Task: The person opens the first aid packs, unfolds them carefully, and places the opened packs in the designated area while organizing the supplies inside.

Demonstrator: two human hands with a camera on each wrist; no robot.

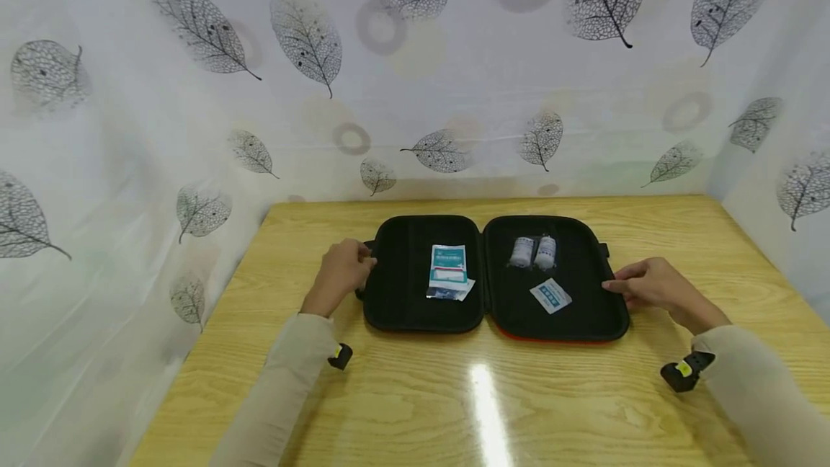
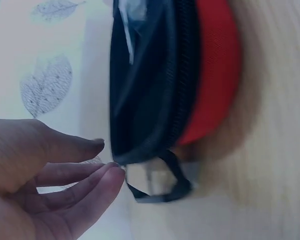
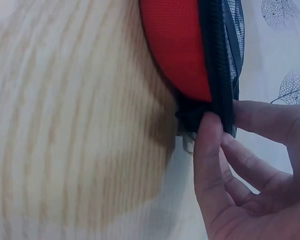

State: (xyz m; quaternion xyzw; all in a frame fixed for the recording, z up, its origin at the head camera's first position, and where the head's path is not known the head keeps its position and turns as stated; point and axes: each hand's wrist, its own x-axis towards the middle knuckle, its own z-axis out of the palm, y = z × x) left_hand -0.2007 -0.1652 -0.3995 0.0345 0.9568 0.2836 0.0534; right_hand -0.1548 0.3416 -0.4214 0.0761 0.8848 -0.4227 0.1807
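An unzipped case (image 1: pixel 424 321) lies spread flat on the table, black inside with a red outer shell (image 2: pixel 220 65). My left hand (image 1: pixel 344 270) is at its left edge beside a black strap handle (image 2: pixel 165 196); the fingertips touch or nearly touch the rim, the thumb apart from them. At the right edge, my right hand (image 1: pixel 651 287) pinches the zippered rim (image 3: pixel 222 95) between thumb and fingers. A teal-and-white packet (image 1: pixel 449 265) lies in the left half, overlapping another small packet. Two white rolls (image 1: pixel 534 252) and a small white-and-teal sachet (image 1: pixel 551 296) lie in the right half.
The wooden table (image 1: pixel 402 402) reaches back to a white leaf-print curtain (image 1: pixel 454 92), which also hangs along both sides. Glare streaks the table in front of the case. Small black wrist cameras sit at both sleeves.
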